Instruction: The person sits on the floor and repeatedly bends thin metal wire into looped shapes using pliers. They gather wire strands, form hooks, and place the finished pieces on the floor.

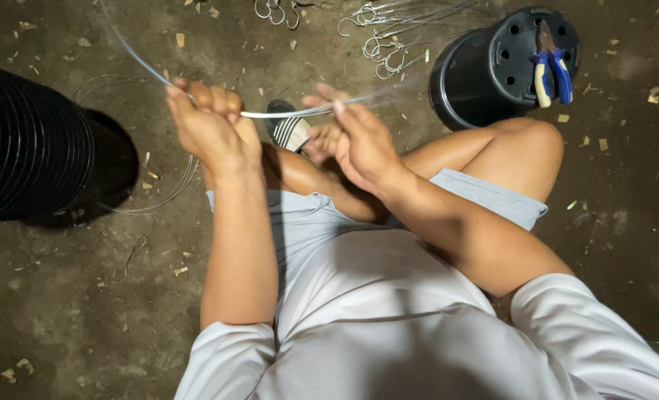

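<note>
From the head view I see my left hand (209, 127) fisted tight on the wire (285, 113) and my right hand (359, 141) pinching it above my knees, so I judge the springy free end could whip loose if either grip slips.

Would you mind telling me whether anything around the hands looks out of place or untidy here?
Mostly litter: pale chips are scattered over the dirt floor. The blue-handled pliers lie on an upturned black pot, not on the ground. Both the left hand and right hand grip the wire, which appears intact.
</note>
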